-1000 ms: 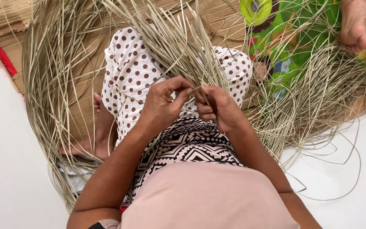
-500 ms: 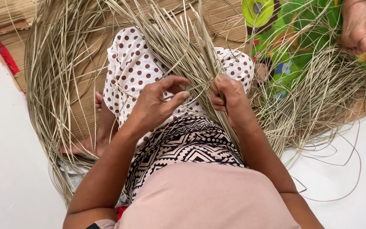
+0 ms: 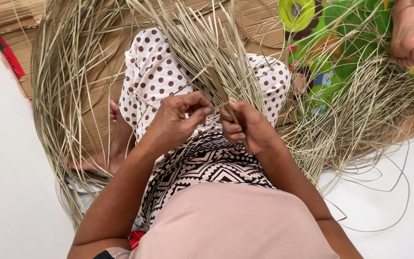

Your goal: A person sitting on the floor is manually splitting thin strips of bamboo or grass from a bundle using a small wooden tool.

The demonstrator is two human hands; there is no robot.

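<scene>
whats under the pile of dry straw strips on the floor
Under the straw strips lies flattened brown cardboard and a green patterned mat; the floor beneath those is hidden.

Floor point(image 3: 5, 192): white and smooth, bare at the left edge and at the lower right.
Cardboard sheets point(image 3: 10, 14): brown, flattened, laid on the floor across the top and upper left.
Patterned mat point(image 3: 341, 52): green with bright shapes, flat at the upper right, beside the cardboard.
Dried straw strands point(image 3: 58, 96): long, pale, heaped in loose curves over the cardboard and mat, a few thin loops straying onto the white floor at the right.
Red object point(image 3: 8, 57): narrow, at the cardboard's left edge.
</scene>
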